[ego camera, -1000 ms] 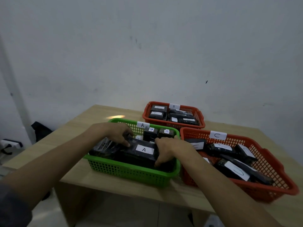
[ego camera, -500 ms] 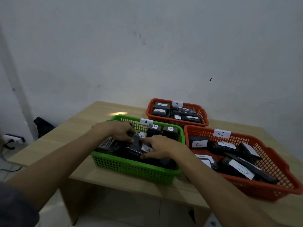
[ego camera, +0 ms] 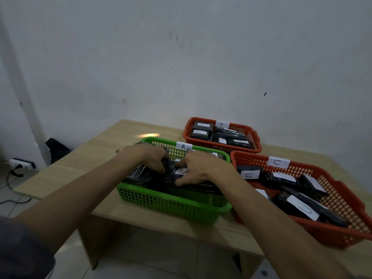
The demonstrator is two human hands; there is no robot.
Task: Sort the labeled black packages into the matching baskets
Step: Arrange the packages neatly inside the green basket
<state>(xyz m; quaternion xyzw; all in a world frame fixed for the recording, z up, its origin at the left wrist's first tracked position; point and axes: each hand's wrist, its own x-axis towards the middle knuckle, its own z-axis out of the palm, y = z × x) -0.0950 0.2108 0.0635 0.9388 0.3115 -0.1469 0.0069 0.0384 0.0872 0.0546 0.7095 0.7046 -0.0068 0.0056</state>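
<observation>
Nearest the camera, two bare forearms reach in from the lower corners of the frame and meet over the green basket (ego camera: pixel 173 206) at centre, a moulded plastic tub with a gridded wall and a white card marked A on its far rim. The left hand (ego camera: pixel 150 158) curls down onto a glossy black package (ego camera: pixel 138 174), fingers bent around its edge in a grasp, though how firm cannot be told. The right hand (ego camera: pixel 198 168) lies flat with fingers spread, pressing on the package labeled A (ego camera: pixel 182 172) rather than gripping it, probably to settle the pile level inside the basket. The packages look like soft, shiny film wraps, each with a white paper label. At lower right, the C basket (ego camera: pixel 342 234), orange-red mesh, holds several black packages with C labels lying at loose angles. Further back, upper centre-right, the B basket (ego camera: pixel 255 143) holds neater blocks; their labels are too small to read. All three rest on a pale wood-grain table (ego camera: pixel 90 156) against a plain scuffed wall
</observation>
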